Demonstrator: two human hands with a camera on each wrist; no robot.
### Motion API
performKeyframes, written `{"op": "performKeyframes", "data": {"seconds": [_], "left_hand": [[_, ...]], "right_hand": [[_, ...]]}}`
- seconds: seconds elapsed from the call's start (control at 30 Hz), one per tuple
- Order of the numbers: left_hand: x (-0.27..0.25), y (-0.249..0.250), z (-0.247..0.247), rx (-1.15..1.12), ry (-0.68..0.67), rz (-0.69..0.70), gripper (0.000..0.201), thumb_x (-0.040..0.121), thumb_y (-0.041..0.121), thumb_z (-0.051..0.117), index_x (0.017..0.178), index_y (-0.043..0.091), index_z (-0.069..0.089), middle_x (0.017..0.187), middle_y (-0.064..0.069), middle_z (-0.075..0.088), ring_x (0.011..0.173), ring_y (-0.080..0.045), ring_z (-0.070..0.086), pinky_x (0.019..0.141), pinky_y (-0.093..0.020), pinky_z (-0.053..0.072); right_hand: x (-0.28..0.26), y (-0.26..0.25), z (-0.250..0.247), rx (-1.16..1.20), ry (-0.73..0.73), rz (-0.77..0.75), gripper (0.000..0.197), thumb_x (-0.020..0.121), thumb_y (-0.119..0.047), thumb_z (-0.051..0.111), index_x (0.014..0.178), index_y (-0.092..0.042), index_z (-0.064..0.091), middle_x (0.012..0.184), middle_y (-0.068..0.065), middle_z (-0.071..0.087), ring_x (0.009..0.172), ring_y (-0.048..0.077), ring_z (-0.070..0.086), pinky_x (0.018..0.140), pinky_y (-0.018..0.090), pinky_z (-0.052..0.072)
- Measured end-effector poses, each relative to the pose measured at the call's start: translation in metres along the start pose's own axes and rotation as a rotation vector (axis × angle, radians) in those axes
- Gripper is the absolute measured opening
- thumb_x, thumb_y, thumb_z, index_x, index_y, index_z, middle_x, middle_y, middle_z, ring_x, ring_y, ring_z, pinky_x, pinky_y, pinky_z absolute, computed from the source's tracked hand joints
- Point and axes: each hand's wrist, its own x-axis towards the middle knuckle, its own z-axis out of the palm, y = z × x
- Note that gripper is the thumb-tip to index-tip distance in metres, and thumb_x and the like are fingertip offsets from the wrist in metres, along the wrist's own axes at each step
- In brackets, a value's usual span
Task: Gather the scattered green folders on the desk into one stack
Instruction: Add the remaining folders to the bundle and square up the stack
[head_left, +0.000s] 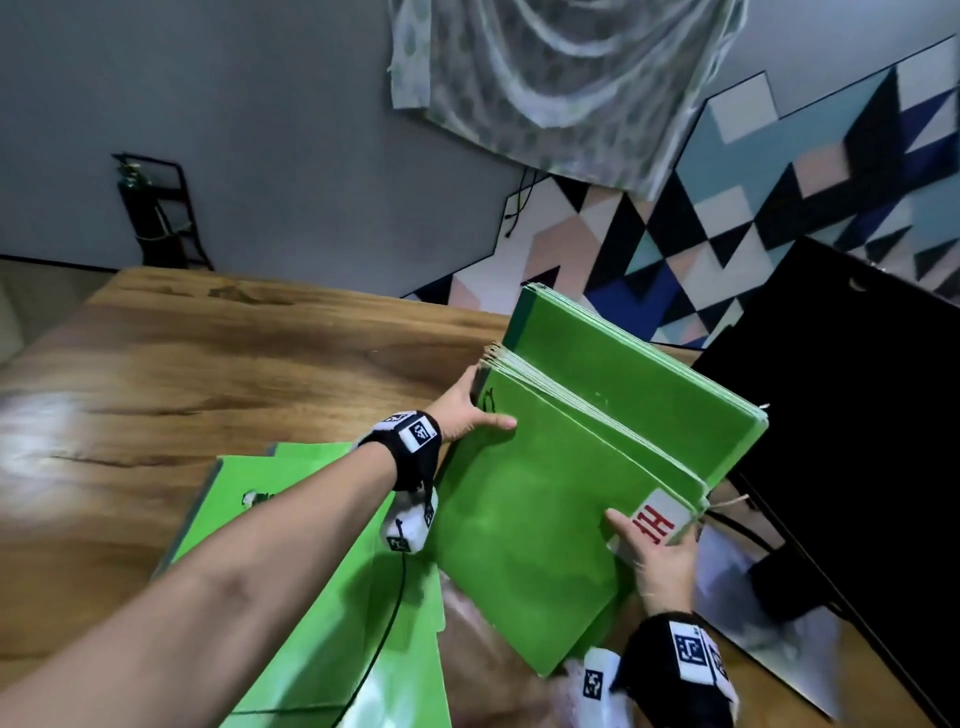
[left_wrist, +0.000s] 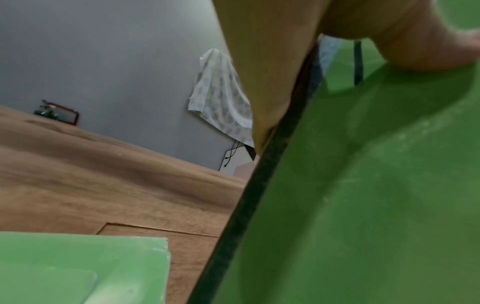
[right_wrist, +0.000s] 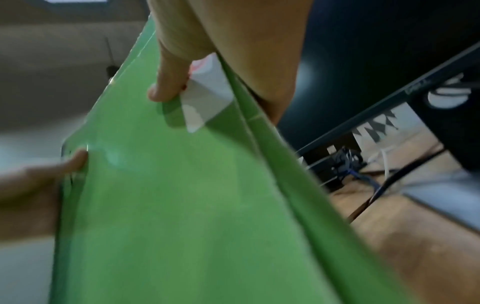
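Both hands, left hand and right hand, clamp opposite edges of the green folders; stiff, slippery, best held edgewise.

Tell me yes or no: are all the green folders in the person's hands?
No: more green folders lie on the desk under the left forearm.

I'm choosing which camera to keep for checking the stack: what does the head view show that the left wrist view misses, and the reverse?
Only the head view: the right hand gripping the held folders by the white label, and the black monitor. Only the left wrist view: a close look at the bundle's dark edge. Both: the left hand, the folders lying on the desk, and the hanging cloth.
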Motion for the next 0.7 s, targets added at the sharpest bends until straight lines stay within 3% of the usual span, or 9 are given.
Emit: {"op": "performKeyframes", "data": {"seconds": [0.13, 0.23, 0.33, 0.43, 0.5, 0.57, 0.6, 0.67, 0.7], "left_hand": [[-0.028, 0.008, 0.001, 0.008, 0.103, 0.112, 0.083, 0.077, 0.014, 0.071, 0.144, 0.01, 0.021, 0.151, -0.008, 0.032, 0.137, -0.019, 0.03, 0.111, -0.03, 0.023], [-0.04, 0.01, 0.008, -0.058, 0.099, 0.191, 0.08, 0.079, 0.011, 0.068, 0.145, 0.011, 0.021, 0.146, 0.002, 0.033, 0.125, -0.005, 0.029, 0.108, -0.018, 0.019], [-0.043, -0.02, 0.005, 0.011, 0.083, 0.12, 0.088, 0.08, 0.022, 0.068, 0.148, 0.015, 0.012, 0.154, 0.0, 0.021, 0.141, -0.016, 0.022, 0.116, -0.03, 0.018], [-0.048, -0.083, -0.017, 0.248, 0.164, -0.117, 0.087, 0.078, 0.032, 0.069, 0.147, 0.015, 0.02, 0.155, -0.012, 0.021, 0.142, -0.025, 0.023, 0.117, -0.04, 0.021], [-0.071, -0.139, -0.049, 0.446, 0.331, -0.442, 0.089, 0.076, 0.042, 0.068, 0.146, 0.012, 0.022, 0.153, -0.017, 0.022, 0.142, -0.032, 0.021, 0.115, -0.046, 0.023], [-0.106, -0.193, -0.083, 0.555, 0.475, -0.739, 0.097, 0.073, 0.048, 0.069, 0.145, 0.009, 0.017, 0.154, -0.021, 0.015, 0.143, -0.039, 0.011, 0.114, -0.053, 0.019], [-0.124, -0.212, -0.098, 0.556, 0.532, -0.826, 0.101, 0.071, 0.049, 0.07, 0.145, 0.007, 0.015, 0.153, -0.022, 0.013, 0.142, -0.04, 0.009, 0.114, -0.054, 0.019], [-0.153, -0.23, -0.118, 0.55, 0.602, -0.895, 0.104, 0.067, 0.049, 0.074, 0.143, 0.003, 0.019, 0.149, -0.022, 0.021, 0.138, -0.039, 0.02, 0.111, -0.048, 0.026], [-0.161, -0.23, -0.125, 0.552, 0.606, -0.896, 0.102, 0.067, 0.047, 0.075, 0.141, 0.001, 0.023, 0.146, -0.022, 0.026, 0.135, -0.038, 0.025, 0.109, -0.045, 0.029]], "right_hand": [[0.002, 0.009, -0.002, 0.103, 0.096, -0.035, 0.036, 0.063, 0.002, 0.075, 0.079, -0.017, 0.049, 0.077, 0.001, 0.055, 0.06, 0.006, 0.058, 0.046, 0.008, 0.049], [0.01, 0.026, -0.015, 0.129, 0.085, -0.079, 0.053, 0.068, 0.003, 0.074, 0.112, -0.011, 0.047, 0.085, 0.005, 0.055, 0.058, -0.003, 0.06, 0.047, 0.011, 0.051], [0.005, 0.04, -0.015, 0.085, 0.039, -0.057, 0.075, 0.058, -0.01, 0.083, 0.121, 0.0, 0.045, 0.09, 0.009, 0.058, 0.071, 0.013, 0.06, 0.056, 0.019, 0.053], [-0.003, 0.036, -0.009, 0.048, 0.067, -0.047, 0.053, 0.063, -0.009, 0.08, 0.107, 0.002, 0.052, 0.085, 0.007, 0.059, 0.079, 0.021, 0.057, 0.07, 0.023, 0.05], [-0.008, 0.026, -0.006, 0.028, 0.075, -0.006, 0.023, 0.071, -0.003, 0.073, 0.082, -0.009, 0.054, 0.077, 0.002, 0.055, 0.071, 0.015, 0.052, 0.07, 0.021, 0.046], [-0.006, 0.026, -0.004, 0.016, 0.096, -0.02, 0.022, 0.072, -0.007, 0.074, 0.076, -0.014, 0.054, 0.076, 0.002, 0.056, 0.07, 0.015, 0.053, 0.07, 0.024, 0.046], [-0.004, 0.027, -0.004, 0.039, 0.094, -0.019, 0.029, 0.067, -0.016, 0.079, 0.085, -0.01, 0.057, 0.08, 0.005, 0.06, 0.073, 0.017, 0.056, 0.071, 0.026, 0.05], [-0.006, 0.03, -0.004, 0.036, 0.129, -0.031, 0.061, 0.056, -0.032, 0.084, 0.104, -0.006, 0.058, 0.09, 0.007, 0.064, 0.079, 0.018, 0.061, 0.071, 0.025, 0.055], [-0.008, 0.029, -0.002, 0.067, 0.123, -0.021, 0.053, 0.058, -0.03, 0.083, 0.1, -0.009, 0.059, 0.088, 0.005, 0.064, 0.078, 0.017, 0.061, 0.071, 0.022, 0.055]]}}
